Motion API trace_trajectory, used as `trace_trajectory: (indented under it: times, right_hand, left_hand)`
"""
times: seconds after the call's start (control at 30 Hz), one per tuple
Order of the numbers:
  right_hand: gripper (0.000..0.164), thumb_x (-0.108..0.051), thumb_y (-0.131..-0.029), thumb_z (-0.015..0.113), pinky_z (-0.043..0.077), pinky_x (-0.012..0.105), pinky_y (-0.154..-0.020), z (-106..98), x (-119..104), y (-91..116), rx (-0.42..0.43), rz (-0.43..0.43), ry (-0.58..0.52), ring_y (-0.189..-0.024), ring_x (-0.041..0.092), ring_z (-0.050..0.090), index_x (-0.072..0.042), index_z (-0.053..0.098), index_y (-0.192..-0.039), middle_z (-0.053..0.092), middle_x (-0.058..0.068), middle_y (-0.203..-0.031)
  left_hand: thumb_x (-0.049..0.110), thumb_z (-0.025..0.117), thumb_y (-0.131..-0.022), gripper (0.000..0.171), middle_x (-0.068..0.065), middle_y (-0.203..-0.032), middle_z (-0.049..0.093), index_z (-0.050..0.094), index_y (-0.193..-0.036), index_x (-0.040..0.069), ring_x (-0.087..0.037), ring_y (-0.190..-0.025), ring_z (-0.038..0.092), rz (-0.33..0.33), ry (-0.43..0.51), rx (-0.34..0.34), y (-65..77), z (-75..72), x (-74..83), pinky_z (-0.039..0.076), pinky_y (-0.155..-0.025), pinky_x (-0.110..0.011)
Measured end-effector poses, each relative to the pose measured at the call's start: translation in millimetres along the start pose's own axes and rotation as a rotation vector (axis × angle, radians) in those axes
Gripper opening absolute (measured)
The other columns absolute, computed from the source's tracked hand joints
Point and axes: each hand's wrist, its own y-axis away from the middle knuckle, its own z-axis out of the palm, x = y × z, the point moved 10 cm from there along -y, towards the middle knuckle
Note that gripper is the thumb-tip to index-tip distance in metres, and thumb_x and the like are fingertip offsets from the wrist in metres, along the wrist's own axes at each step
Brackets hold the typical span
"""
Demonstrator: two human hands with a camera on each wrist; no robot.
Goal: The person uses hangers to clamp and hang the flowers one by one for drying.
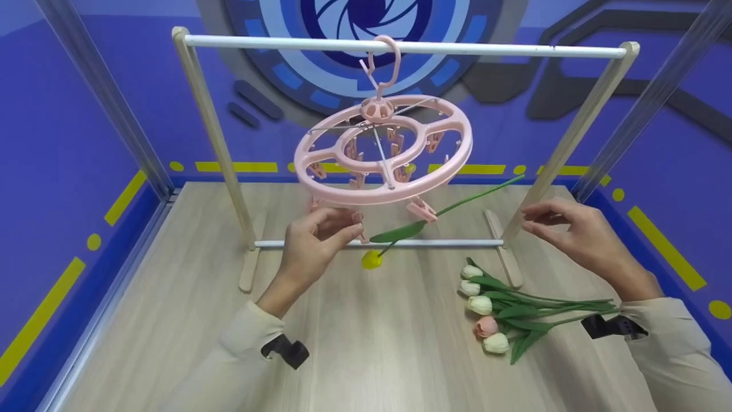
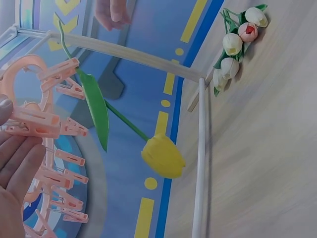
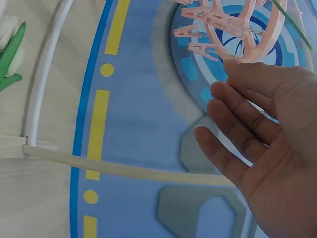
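Note:
A round pink clip hanger (image 1: 383, 196) hangs by its hook from the white top bar of a rack. One of its clothespins (image 1: 422, 209) grips the stem of a yellow tulip (image 1: 372, 260), which dangles head down with its green leaf beside the clip. With thumb and fingertips, my left hand (image 1: 311, 240) pinches another clothespin (image 2: 37, 123) at the ring's near side. My right hand (image 1: 589, 240) hovers by the rack's right post, fingers loosely bent and holding nothing; the right wrist view shows the palm and spread fingers.
Several white tulips (image 1: 479, 305) and a pink tulip (image 1: 486, 327) lie on the wooden table (image 1: 366, 355) at the right, stems pointing right. The rack's wooden posts (image 1: 217, 137) and lower white bar (image 1: 457, 243) frame the hanger. Blue walls stand behind and at both sides.

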Motion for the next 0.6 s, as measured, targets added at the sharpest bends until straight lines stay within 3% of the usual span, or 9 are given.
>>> trace_trajectory:
  times: [0.27, 0.6]
  right_hand:
    - [0.016, -0.006, -0.095, 0.081, 0.049, 0.005, -0.08, 14.7, 30.5, 11.0, -0.067, 0.085, -0.003, -0.088, -0.002, 0.065, -0.005, 0.079, -0.111, 0.077, 0.004, -0.101]
    - [0.014, 0.001, -0.094, 0.079, 0.05, 0.005, -0.079, 32.8, 74.0, 39.0, -0.088, 0.142, -0.065, -0.087, -0.001, 0.066, -0.002, 0.078, -0.108, 0.076, 0.014, -0.103]
  left_hand:
    - [0.008, 0.083, -0.094, 0.022, -0.005, -0.11, 0.079, 0.074, -0.113, 0.001, -0.019, -0.103, 0.077, -0.019, 0.007, 0.019, 1.2, -1.5, -1.9, 0.061, -0.093, -0.033]
    - [0.014, 0.083, -0.095, 0.022, -0.001, -0.109, 0.08, 0.076, -0.113, 0.005, -0.016, -0.101, 0.077, -0.058, -0.034, 0.038, 3.1, -2.6, -4.4, 0.064, -0.087, -0.032]
